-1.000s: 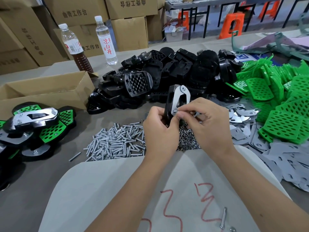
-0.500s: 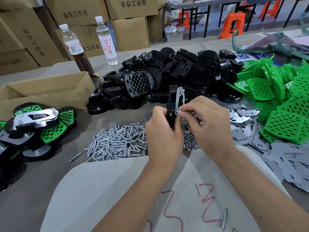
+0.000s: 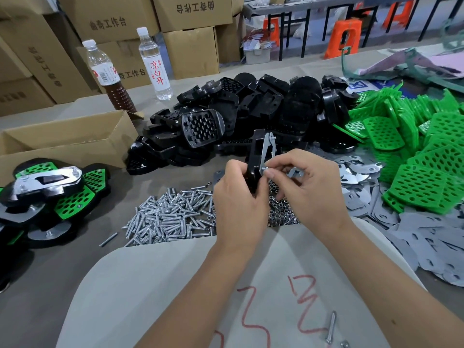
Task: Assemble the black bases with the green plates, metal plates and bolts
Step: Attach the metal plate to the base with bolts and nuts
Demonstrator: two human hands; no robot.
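My left hand [image 3: 238,199] grips a black base [image 3: 256,151] held on edge above the table, with a metal plate [image 3: 266,149] lying against its right face. My right hand [image 3: 308,187] pinches a small nut or bolt end [image 3: 265,169] at the plate's lower hole; another bolt end sticks out near the plate's top. Loose bolts [image 3: 170,217] and nuts [image 3: 281,214] lie in piles just below the hands. Black bases [image 3: 251,114] are heaped behind, green plates [image 3: 421,156] at the right, metal plates [image 3: 426,229] at the right front.
Finished green-and-black assemblies [image 3: 47,192] are stacked at the left, beside an open cardboard box [image 3: 67,141]. Two bottles [image 3: 155,66] stand at the back left. A single bolt [image 3: 331,327] lies on the pale sheet [image 3: 160,285] in front of me.
The base with its metal plate has turned more edge-on to me. My right hand's fingers have shifted at the lower bolt while the left hand kept its grip.
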